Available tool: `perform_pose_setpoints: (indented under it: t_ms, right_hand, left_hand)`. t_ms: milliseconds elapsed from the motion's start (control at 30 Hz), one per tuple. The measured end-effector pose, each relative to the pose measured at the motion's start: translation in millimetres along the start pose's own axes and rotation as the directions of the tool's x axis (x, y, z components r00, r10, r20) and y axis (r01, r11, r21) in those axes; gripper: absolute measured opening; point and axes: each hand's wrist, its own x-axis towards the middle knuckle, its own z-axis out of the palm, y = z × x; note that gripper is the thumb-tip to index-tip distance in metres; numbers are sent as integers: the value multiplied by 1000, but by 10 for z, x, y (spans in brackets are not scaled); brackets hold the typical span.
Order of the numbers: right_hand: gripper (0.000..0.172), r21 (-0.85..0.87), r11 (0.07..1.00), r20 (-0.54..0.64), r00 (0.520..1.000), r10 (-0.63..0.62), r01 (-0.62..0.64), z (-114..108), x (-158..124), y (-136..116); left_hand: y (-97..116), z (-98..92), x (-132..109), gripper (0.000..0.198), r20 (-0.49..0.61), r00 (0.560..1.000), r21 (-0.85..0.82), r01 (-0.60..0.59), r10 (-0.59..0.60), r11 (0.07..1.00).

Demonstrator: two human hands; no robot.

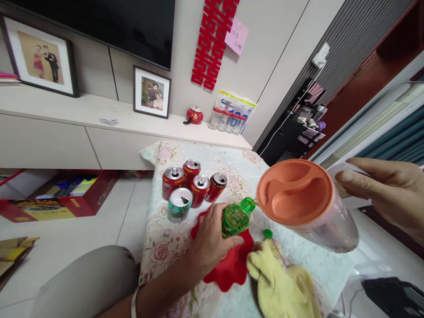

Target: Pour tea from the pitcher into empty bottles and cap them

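Note:
My left hand (213, 238) is wrapped around a green plastic bottle (233, 218), which stands uncapped on a red scalloped tray (232, 271). In my right hand (387, 185) is the handle of a clear pitcher (334, 225) with an orange lid (296, 192). The pitcher is tilted toward the bottle, its lid's edge close to the bottle mouth; I cannot tell whether they touch. A green bottle cap (268, 233) lies beside a yellow cloth (278, 278) right of the tray. Several opened red cans (199, 190) and a green can (179, 205) stand left of the bottle.
A floral tablecloth (165, 260) covers the table. Behind it runs a white cabinet (122, 132) with framed photos (152, 92), a red pot (194, 115) and several red-lidded jars (227, 120). A red box (82, 198) sits on the floor at left.

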Motion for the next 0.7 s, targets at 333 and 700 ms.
perform_pose_setpoints:
  t_ms: [333, 700]
  right_hand:
    - [46, 23, 1000, 2, 1000, -4, 4, -10, -13, 36]
    - [52, 56, 996, 9, 998, 63, -64, -8, 6, 23]
  left_hand:
    - [-1, -9, 0, 63, 9, 1000, -10, 7, -7, 1000]
    - [21, -17, -7, 63, -5, 1000, 13, 3, -3, 1000]
